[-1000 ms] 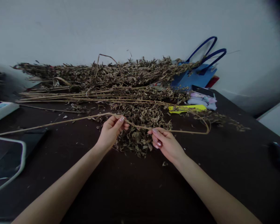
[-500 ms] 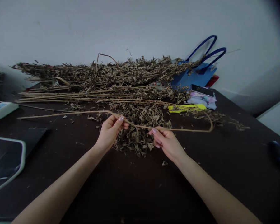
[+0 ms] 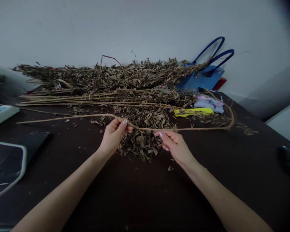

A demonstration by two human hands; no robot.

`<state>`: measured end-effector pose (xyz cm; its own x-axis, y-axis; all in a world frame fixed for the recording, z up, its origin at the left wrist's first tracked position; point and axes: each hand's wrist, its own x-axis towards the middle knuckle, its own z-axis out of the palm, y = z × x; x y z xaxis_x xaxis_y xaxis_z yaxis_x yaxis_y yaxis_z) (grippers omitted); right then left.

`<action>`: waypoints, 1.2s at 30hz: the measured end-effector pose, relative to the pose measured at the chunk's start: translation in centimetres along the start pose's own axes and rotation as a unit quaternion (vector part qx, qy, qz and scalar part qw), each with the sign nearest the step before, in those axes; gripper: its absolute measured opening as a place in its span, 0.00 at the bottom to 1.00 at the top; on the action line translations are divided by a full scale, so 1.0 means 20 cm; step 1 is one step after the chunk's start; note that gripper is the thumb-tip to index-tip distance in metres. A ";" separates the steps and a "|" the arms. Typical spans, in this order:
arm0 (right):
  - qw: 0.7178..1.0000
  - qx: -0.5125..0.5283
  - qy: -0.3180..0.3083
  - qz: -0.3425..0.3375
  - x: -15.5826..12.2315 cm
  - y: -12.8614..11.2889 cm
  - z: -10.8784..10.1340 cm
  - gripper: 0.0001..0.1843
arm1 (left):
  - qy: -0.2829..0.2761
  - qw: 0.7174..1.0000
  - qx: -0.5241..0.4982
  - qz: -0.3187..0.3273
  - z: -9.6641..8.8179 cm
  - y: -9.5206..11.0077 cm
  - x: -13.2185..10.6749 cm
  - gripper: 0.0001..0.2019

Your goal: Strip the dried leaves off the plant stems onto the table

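Observation:
A long dried plant stem [image 3: 198,129] runs across in front of me, bent near its right end and almost bare of leaves. My left hand [image 3: 114,133] pinches it between thumb and fingers, left of the middle. Farther right, my right hand [image 3: 175,145] is closed with thumb and fingertips together at the stem; its fingers partly hide the contact. Below and behind both hands lies a heap of crumpled dry leaves [image 3: 142,145].
Bare stalks [image 3: 62,100] lie behind, with a leafy dried bundle [image 3: 135,75] against the wall. At right are a blue bag [image 3: 198,80], a yellow strip [image 3: 193,111] and patterned cloth [image 3: 209,103]. A white power strip [image 3: 4,114] and a black flat object [image 3: 36,141] lie left.
The right part of the stem has shifted up and farther right, its bend turning with it. My right hand has moved slightly right; my left hand stays nearly still.

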<state>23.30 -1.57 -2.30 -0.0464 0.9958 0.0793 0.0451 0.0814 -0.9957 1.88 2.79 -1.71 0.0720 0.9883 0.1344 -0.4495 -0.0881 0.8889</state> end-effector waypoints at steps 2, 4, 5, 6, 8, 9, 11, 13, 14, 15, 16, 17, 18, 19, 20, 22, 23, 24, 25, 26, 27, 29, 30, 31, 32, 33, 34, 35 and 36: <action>1.000 -0.025 0.001 -0.008 0.00 0.00 0.00 0.14 | 0.003 1.000 -0.001 0.002 0.00 0.00 0.00 0.04; 0.997 -0.071 0.006 -0.025 -0.01 0.01 -0.01 0.15 | 0.004 1.000 -0.001 0.003 0.00 0.01 0.00 0.04; 0.994 -0.102 0.009 -0.035 -0.01 0.01 -0.01 0.15 | 0.004 1.000 0.000 0.004 0.00 0.01 0.00 0.04; 0.990 -0.136 0.011 -0.043 -0.01 0.00 -0.02 0.16 | 0.004 1.000 0.001 0.005 0.00 0.01 0.00 0.04; 0.978 -0.199 0.015 -0.054 0.00 0.00 -0.03 0.16 | 0.004 1.000 0.005 0.005 0.01 0.01 0.00 0.03; 0.973 -0.223 0.014 -0.060 0.00 0.00 -0.03 0.17 | 0.005 1.000 0.006 0.005 0.01 0.01 0.00 0.03; 0.964 -0.254 0.004 -0.074 0.00 -0.01 -0.04 0.17 | 0.009 1.000 0.007 0.005 0.00 0.01 0.01 0.03; 0.957 -0.272 -0.019 -0.096 0.01 -0.02 -0.05 0.17 | 0.015 1.000 0.007 0.010 0.00 0.02 0.01 0.03; 0.953 -0.280 -0.032 -0.111 0.01 -0.02 -0.05 0.17 | 0.017 1.000 0.006 0.013 0.00 0.02 0.01 0.03; 0.948 -0.288 -0.044 -0.128 0.01 -0.02 -0.05 0.16 | 0.018 1.000 0.006 0.016 -0.01 0.02 0.01 0.03; 0.942 -0.297 -0.054 -0.144 0.01 -0.02 -0.04 0.16 | 0.018 1.000 0.004 0.018 -0.01 0.02 0.02 0.03; 0.937 -0.305 -0.063 -0.161 0.01 -0.03 -0.04 0.16 | 0.018 1.000 0.002 0.020 -0.01 0.02 0.02 0.03; 0.931 -0.313 -0.070 -0.175 0.01 -0.03 -0.04 0.16 | 0.018 1.000 0.000 0.021 -0.02 0.03 0.02 0.03; 0.925 -0.321 -0.076 -0.187 0.01 -0.02 -0.04 0.16 | 0.019 1.000 -0.001 0.022 -0.02 0.03 0.02 0.03; 0.919 -0.329 -0.080 -0.200 0.01 -0.02 -0.04 0.16 | 0.021 1.000 -0.002 0.022 -0.02 0.03 0.03 0.03; 0.906 -0.348 -0.082 -0.228 0.01 -0.01 -0.04 0.17 | 0.025 0.999 -0.003 0.022 -0.03 0.04 0.03 0.03; 0.898 -0.358 -0.083 -0.241 0.01 -0.01 -0.04 0.18 | 0.027 0.999 -0.003 0.021 -0.03 0.04 0.03 0.03; 0.892 -0.366 -0.084 -0.251 0.01 0.00 -0.05 0.18 | 0.028 0.999 -0.002 0.020 -0.03 0.04 0.03 0.03; 0.886 -0.373 -0.086 -0.260 0.01 0.00 -0.05 0.19 | 0.030 0.999 -0.002 0.020 -0.03 0.05 0.03 0.03; 0.882 -0.379 -0.089 -0.265 0.02 0.01 -0.05 0.20 | 0.031 0.999 -0.001 0.020 -0.03 0.05 0.03 0.03; 0.879 -0.384 -0.092 -0.267 0.02 0.01 -0.05 0.20 | 0.032 0.999 0.000 0.019 -0.02 0.05 0.03 0.03; 0.874 -0.393 -0.090 -0.272 0.02 0.01 -0.06 0.22 | 0.030 0.999 0.002 0.019 -0.02 0.05 0.03 0.04; 0.871 -0.399 -0.085 -0.274 0.02 0.00 -0.06 0.22 | 0.028 0.999 0.001 0.018 -0.02 0.05 0.02 0.04; 0.869 -0.403 -0.076 -0.275 0.02 0.00 -0.07 0.22 | 0.025 1.000 0.002 0.016 -0.02 0.05 0.02 0.04; 0.868 -0.407 -0.067 -0.277 0.02 0.00 -0.07 0.22 | 0.022 1.000 0.002 0.013 -0.01 0.04 0.02 0.05; 0.866 -0.410 -0.059 -0.279 0.02 0.00 -0.08 0.21 | 0.020 1.000 0.003 0.011 -0.01 0.04 0.02 0.05; 0.865 -0.414 -0.051 -0.279 0.03 0.00 -0.09 0.20 | 0.018 1.000 0.004 0.009 -0.01 0.03 0.02 0.06; 0.862 -0.419 -0.046 -0.281 0.03 0.00 -0.09 0.20 | 0.017 1.000 0.005 0.008 -0.01 0.03 0.02 0.06; 0.858 -0.426 -0.042 -0.283 0.03 0.00 -0.10 0.19 | 0.017 1.000 0.005 0.008 -0.01 0.03 0.02 0.06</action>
<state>25.24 -0.85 -2.21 -0.3720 0.7832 0.4983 0.7030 0.5882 -0.3998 1.46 3.11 -1.25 0.0347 0.9905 0.1333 -0.4417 -0.1044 0.8911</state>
